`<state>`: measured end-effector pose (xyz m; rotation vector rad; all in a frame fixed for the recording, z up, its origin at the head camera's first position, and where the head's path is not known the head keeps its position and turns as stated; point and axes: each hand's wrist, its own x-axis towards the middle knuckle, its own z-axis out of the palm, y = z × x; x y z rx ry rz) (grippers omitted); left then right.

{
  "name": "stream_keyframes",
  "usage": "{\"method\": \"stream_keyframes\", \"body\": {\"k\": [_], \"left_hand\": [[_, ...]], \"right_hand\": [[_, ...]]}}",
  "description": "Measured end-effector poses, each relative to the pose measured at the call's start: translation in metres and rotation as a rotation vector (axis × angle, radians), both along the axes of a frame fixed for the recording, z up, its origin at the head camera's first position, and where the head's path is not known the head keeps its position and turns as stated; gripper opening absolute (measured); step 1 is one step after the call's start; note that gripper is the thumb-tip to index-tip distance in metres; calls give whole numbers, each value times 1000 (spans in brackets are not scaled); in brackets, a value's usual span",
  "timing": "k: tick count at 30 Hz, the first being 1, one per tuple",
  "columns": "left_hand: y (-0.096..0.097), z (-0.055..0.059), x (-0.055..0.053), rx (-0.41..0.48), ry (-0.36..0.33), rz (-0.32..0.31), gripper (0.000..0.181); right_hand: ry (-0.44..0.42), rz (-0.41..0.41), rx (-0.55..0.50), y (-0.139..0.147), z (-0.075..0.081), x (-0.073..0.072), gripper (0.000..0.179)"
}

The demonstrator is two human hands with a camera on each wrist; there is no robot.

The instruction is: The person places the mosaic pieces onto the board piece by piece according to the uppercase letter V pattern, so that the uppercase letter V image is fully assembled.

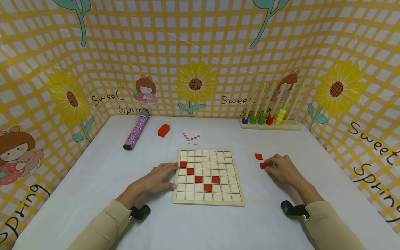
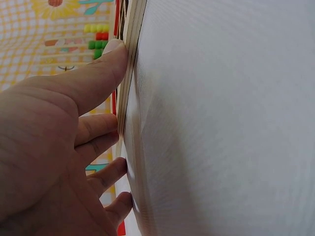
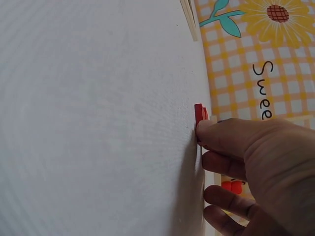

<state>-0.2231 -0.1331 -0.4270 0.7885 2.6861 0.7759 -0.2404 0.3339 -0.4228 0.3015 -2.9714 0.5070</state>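
Observation:
A wooden grid board (image 1: pixel 226 159) lies flat with several red square tiles in its cells, running in a slanting line down to the right and one step up. My left hand (image 1: pixel 159 177) rests against the board's left edge, thumb and fingers spread; the left wrist view shows the fingertips touching the wooden rim (image 2: pixel 129 64). To the right of the board, my right hand (image 1: pixel 282 169) pinches a red tile (image 1: pixel 263 166) at the table surface between thumb and forefinger. The forefinger is mostly hidden in the right wrist view. Another loose red tile (image 1: pixel 258 156) lies just beyond it.
Behind the board lies a pattern card (image 1: pixel 190 136) with red squares in a V. A red block (image 1: pixel 164 130) and a glittery pink microphone (image 1: pixel 136 132) are to its left. A bead abacus (image 1: pixel 270 125) stands at the back right, near the patterned cloth wall.

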Motion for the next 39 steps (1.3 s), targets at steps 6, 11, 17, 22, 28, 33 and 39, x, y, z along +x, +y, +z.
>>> {"method": "stream_keyframes", "body": {"k": [6, 11, 17, 22, 28, 33, 39], "left_hand": [[0, 0, 0, 0, 3, -1, 71], [1, -1, -1, 5, -1, -2, 71], [0, -1, 0, 7, -8, -3, 71], [1, 0, 1, -3, -10, 4, 71], [1, -2, -1, 1, -12, 4, 71], [1, -2, -1, 1, -11, 5, 71], [0, -1, 0, 2, -11, 5, 71]], "right_hand": [[-2, -5, -14, -1, 1, 1, 24], [-7, -10, -11, -1, 0, 1, 24], [-2, 2, -7, -4, 1, 4, 24], [9, 14, -19, -16, 6, 8, 22], [24, 36, -31, -34, 9, 13, 21], [51, 66, -39, -49, 10, 16, 20], [100, 124, -36, -65, 9, 20, 19]]}}
